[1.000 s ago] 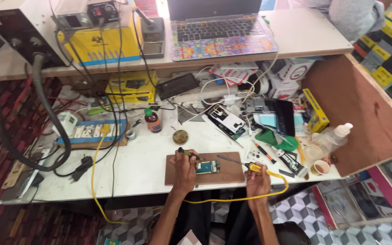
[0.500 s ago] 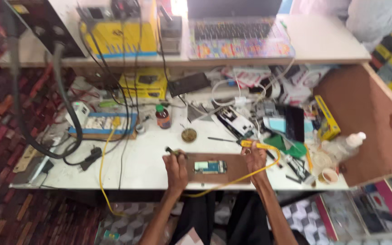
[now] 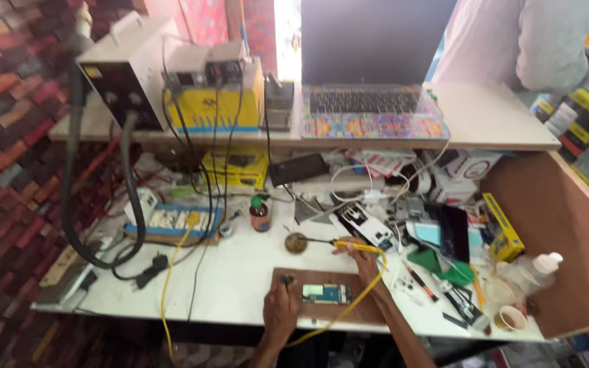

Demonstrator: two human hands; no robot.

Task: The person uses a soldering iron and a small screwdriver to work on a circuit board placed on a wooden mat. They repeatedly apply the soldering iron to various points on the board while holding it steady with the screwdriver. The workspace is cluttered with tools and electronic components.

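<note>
My left hand [image 3: 281, 305] rests on the left end of a brown wooden board [image 3: 369, 310] and pinches a small dark tool beside a phone circuit board [image 3: 326, 294] lying on it. My right hand [image 3: 363, 255] holds a yellow-handled soldering iron [image 3: 345, 243] by its grip. The iron's tip reaches left to a small round brass tin [image 3: 296, 242] on the white table [image 3: 240, 272]. The iron's yellow cable [image 3: 356, 300] loops down across the wooden board toward me.
A brown bottle [image 3: 259, 213], an opened phone [image 3: 364, 225], a green mat and loose tools crowd the table's right side. A yellow station [image 3: 221, 102], a white box with a hose [image 3: 127, 68] and a laptop [image 3: 369, 102] stand on the shelf. A person stands at the back right.
The camera has tilted up. My right hand has swung the soldering iron from the right side of the board up and left to the round tin. My left hand stays on the board.
</note>
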